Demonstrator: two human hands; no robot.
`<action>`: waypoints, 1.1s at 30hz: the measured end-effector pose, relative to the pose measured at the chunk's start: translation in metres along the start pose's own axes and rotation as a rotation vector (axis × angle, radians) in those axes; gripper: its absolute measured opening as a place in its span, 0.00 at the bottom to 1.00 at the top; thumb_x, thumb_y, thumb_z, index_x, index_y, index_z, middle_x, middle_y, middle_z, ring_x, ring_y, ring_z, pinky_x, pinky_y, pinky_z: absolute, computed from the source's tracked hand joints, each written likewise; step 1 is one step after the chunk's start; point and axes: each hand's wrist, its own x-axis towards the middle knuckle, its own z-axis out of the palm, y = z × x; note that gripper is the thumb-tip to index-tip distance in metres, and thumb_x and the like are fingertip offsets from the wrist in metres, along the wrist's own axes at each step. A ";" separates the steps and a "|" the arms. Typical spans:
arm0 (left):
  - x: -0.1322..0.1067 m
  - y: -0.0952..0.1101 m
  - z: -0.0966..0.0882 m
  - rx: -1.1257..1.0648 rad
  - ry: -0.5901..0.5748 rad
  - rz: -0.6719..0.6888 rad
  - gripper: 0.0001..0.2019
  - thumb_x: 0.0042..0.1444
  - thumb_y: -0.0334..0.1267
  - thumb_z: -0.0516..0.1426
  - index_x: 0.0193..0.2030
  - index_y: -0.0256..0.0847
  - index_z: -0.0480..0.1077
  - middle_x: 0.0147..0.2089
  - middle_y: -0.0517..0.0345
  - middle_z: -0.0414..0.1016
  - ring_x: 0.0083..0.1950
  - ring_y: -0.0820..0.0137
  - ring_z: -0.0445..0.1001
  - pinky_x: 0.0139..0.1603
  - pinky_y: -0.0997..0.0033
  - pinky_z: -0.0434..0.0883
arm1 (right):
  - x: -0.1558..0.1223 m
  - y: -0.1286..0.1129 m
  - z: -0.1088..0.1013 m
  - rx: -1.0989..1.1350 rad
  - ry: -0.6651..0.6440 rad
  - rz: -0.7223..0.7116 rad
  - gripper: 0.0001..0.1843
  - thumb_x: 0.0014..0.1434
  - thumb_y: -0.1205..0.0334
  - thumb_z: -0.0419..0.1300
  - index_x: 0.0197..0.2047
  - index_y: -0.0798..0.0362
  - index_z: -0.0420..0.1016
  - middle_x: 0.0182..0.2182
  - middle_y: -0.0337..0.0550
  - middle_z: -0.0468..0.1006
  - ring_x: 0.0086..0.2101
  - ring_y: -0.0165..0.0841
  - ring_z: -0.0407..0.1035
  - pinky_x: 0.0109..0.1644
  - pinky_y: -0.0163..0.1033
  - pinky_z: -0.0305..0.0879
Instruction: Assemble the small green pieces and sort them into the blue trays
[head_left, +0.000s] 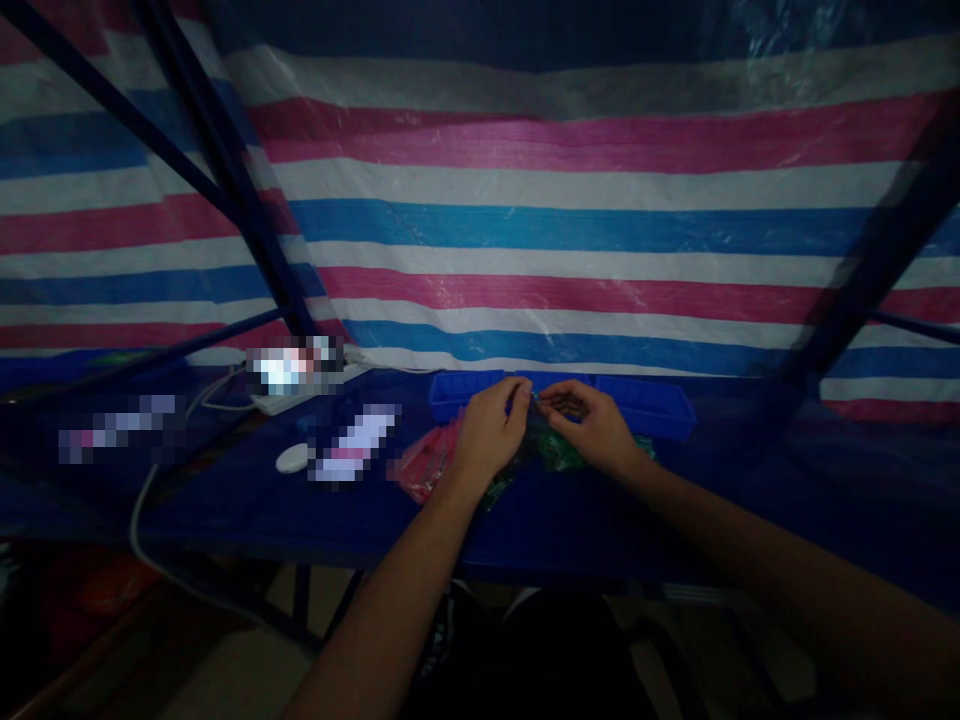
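My left hand [491,425] and my right hand [596,425] meet above the blue table, fingertips almost touching. Both are closed in a pinch around a small bluish piece [535,395], too small and dim to identify. A pink plastic bag [427,462] lies beside my left wrist. Below my right hand is a green plastic bag [559,452], partly covered by it. Just behind the hands stand blue plastic trays, one at left [444,392] and one at right [660,408]; the fingers hide part of them.
On the blue table [247,500], a white rounded object [294,458] lies left of the pink bag. A white power strip [300,395] with a trailing white cable [139,510] is farther left. Pixelated patches hide some items. Striped sheeting [570,230] and dark frame bars [259,240] enclose the back.
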 end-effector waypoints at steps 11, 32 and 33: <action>0.001 -0.005 0.007 -0.316 -0.056 -0.111 0.15 0.63 0.40 0.61 0.55 0.43 0.74 0.46 0.51 0.83 0.46 0.64 0.82 0.48 0.64 0.78 | 0.004 0.001 -0.012 0.359 0.020 0.208 0.20 0.55 0.51 0.73 0.47 0.50 0.78 0.39 0.43 0.82 0.35 0.33 0.78 0.42 0.41 0.76; 0.001 -0.004 0.006 -0.374 -0.066 -0.156 0.16 0.64 0.41 0.60 0.57 0.42 0.71 0.39 0.55 0.83 0.38 0.68 0.81 0.41 0.69 0.74 | 0.007 0.004 -0.015 0.289 0.046 0.200 0.19 0.53 0.53 0.73 0.45 0.52 0.76 0.33 0.40 0.80 0.30 0.30 0.75 0.38 0.38 0.74; 0.001 -0.004 0.006 -0.386 -0.067 -0.157 0.17 0.64 0.41 0.61 0.57 0.42 0.71 0.40 0.55 0.83 0.39 0.68 0.81 0.42 0.68 0.74 | 0.007 0.004 -0.015 0.295 0.044 0.195 0.19 0.53 0.53 0.73 0.45 0.52 0.77 0.33 0.40 0.81 0.30 0.31 0.75 0.39 0.38 0.74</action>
